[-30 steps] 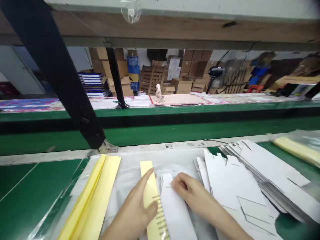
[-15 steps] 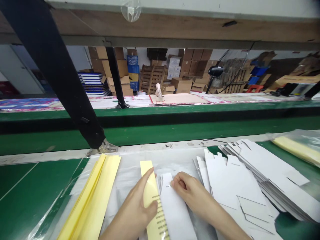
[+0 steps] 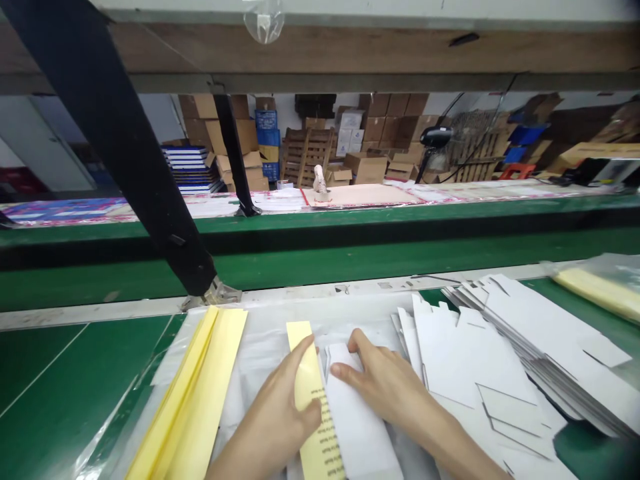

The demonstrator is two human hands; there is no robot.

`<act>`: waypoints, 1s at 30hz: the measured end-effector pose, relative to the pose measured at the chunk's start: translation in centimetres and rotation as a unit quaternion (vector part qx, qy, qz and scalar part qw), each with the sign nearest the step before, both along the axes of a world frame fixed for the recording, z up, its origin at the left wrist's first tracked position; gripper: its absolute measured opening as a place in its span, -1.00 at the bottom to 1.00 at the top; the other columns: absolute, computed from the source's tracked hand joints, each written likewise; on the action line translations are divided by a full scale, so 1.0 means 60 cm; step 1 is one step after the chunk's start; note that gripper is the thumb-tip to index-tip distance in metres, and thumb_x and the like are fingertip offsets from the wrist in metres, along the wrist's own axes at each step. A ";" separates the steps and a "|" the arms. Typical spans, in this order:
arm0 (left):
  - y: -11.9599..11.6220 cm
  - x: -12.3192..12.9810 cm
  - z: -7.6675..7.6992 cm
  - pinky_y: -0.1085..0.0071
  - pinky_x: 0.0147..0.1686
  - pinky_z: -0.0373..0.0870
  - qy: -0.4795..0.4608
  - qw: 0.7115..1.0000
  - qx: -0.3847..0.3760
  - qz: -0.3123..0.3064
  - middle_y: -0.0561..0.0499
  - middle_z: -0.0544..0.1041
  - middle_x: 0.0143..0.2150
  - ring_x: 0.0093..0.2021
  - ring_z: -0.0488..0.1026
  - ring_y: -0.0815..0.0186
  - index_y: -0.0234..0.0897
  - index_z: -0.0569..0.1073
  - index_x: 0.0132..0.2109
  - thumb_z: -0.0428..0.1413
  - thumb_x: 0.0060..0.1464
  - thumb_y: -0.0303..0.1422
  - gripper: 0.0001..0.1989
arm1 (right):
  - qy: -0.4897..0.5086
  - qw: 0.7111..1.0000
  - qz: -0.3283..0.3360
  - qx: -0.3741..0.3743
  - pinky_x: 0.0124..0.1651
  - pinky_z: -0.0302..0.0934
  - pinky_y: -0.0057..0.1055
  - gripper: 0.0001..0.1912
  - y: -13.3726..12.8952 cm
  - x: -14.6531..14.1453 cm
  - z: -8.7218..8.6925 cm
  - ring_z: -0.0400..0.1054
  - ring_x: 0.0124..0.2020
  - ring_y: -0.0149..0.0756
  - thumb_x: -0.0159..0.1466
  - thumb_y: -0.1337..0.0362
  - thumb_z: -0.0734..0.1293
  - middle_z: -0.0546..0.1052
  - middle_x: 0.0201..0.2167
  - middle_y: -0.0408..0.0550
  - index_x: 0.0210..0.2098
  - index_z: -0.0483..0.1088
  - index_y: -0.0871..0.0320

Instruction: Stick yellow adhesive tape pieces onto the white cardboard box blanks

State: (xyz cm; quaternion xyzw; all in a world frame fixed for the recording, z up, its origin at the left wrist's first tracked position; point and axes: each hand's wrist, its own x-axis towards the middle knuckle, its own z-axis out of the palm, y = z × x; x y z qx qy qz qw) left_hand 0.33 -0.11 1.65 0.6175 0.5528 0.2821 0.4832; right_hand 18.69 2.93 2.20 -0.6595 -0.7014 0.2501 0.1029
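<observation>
My left hand (image 3: 280, 420) grips a long pale yellow strip with printed lines (image 3: 317, 440), its fingers curled around the strip's left edge. Just to the right lies a white card strip (image 3: 360, 427), and my right hand (image 3: 380, 380) holds its upper end between thumb and fingers. The lower ends of both strips run out of view. Left of them lies a stack of folded yellow sheets (image 3: 193, 393). Right of them lie white die-cut card blanks (image 3: 470, 360), partly overlapping in a fanned pile.
A clear plastic sheet (image 3: 260, 320) covers part of the green bench (image 3: 65, 373). A plastic bag of yellow sheets (image 3: 605, 290) lies at the right. A black post (image 3: 145, 160) rises from the bench's far edge. Beyond a green conveyor (image 3: 320, 247) stand cardboard boxes and wooden pallets.
My right hand has moved up and over the white strip's upper end, with its fingers now spread across it. My left hand has stayed on the yellow strip. The view has shifted slightly.
</observation>
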 end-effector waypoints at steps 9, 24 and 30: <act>0.008 -0.013 0.006 0.35 -0.01 0.22 -0.149 0.988 -0.044 -0.010 -0.08 0.23 0.15 0.05 0.27 0.21 -0.19 0.03 0.18 0.03 -0.12 -0.54 -0.32 | 0.072 0.997 0.009 -0.023 -0.35 0.11 -0.40 -0.52 -0.019 0.022 0.021 0.34 -0.27 -0.16 0.16 -0.03 0.12 0.48 -0.30 0.01 -0.02 0.21 0.10; 0.006 -0.007 0.038 0.44 -0.21 0.34 -0.292 0.953 -0.060 0.063 -0.02 0.18 0.18 -0.09 0.36 0.20 -0.07 0.11 0.14 0.17 -0.15 -0.30 -0.32 | 0.228 0.954 -0.187 0.063 -0.42 0.20 -0.43 -0.43 -0.053 0.119 0.082 0.32 -0.44 -0.32 0.10 0.00 0.19 0.33 -0.21 -0.07 0.09 0.10 -0.03; 0.001 0.006 0.024 0.39 -0.21 0.38 -0.295 0.953 -0.063 0.018 -0.15 0.45 -0.05 -0.09 0.38 0.15 -0.30 0.32 0.04 0.24 -0.21 -0.30 -0.41 | -0.002 0.946 -0.289 0.146 -0.23 0.14 -0.31 -0.46 -0.018 0.264 0.069 0.29 -0.21 -0.10 0.18 0.05 0.10 0.30 -0.16 0.17 0.08 0.13 0.18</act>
